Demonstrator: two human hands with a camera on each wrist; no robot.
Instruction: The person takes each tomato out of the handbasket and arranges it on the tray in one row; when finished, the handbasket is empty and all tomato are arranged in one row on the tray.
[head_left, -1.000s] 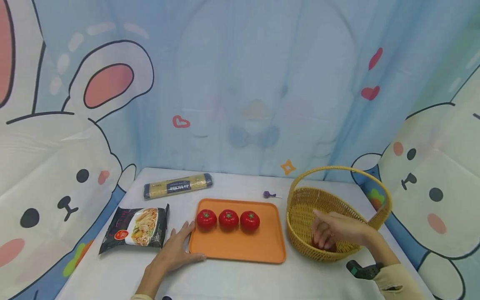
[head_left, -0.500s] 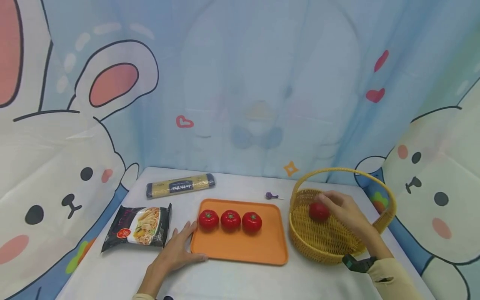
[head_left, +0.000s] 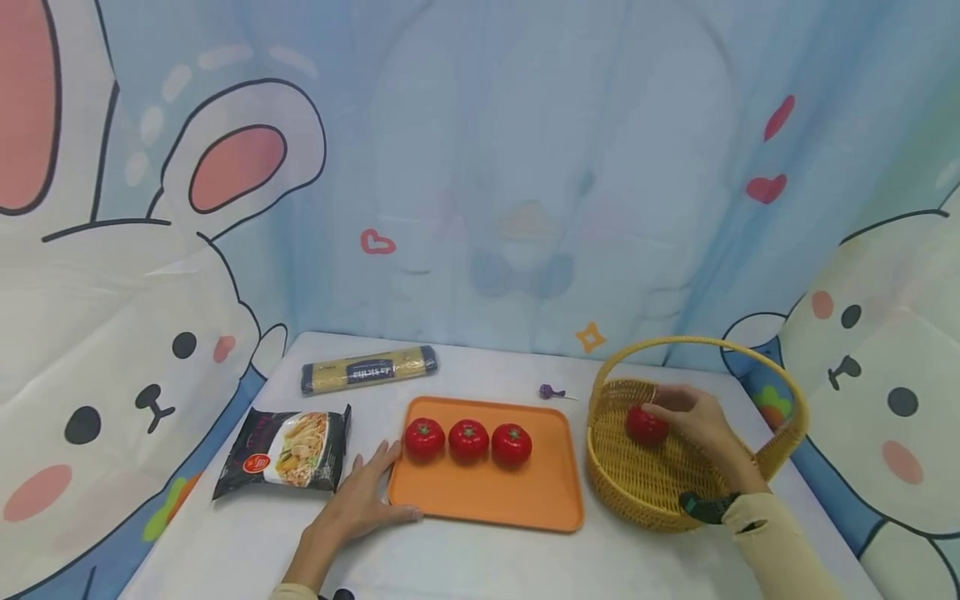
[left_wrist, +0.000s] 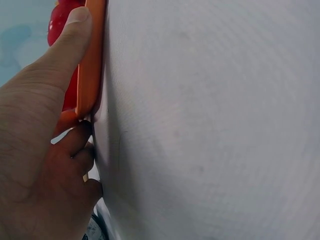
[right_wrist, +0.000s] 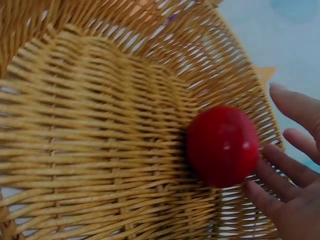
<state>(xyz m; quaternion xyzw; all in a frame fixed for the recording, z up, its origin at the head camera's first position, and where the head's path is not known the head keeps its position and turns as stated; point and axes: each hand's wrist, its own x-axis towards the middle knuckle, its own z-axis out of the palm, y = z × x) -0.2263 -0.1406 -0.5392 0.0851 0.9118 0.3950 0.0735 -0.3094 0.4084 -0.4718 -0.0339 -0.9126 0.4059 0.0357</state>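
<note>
Three red tomatoes (head_left: 468, 441) with green tops stand in a row on an orange tray (head_left: 487, 500). At the tray's left front corner, my left hand (head_left: 356, 504) is spread, its thumb along the front rim and its fingers by the left side. In the left wrist view the thumb (left_wrist: 75, 37) lies against the tray wall. A round, glossy red fruit, tomato-like (right_wrist: 222, 146), sits inside the wicker basket (head_left: 637, 508); no green top shows on it. My right hand (head_left: 701, 425) is beside this fruit with loosely extended fingers, some close to or touching it.
A black noodle packet (head_left: 288, 450) lies left of the tray. Behind it is a spaghetti packet (head_left: 369, 370). A small purple-headed item on a thin stick (head_left: 551, 392) lies behind the tray. The basket's tall handle (head_left: 697, 340) arches above its opening.
My right hand shifted from the basket's front to its back with the red fruit, then loosened its fingers beside it. My left hand stays at the tray corner. The view turned slightly left.
</note>
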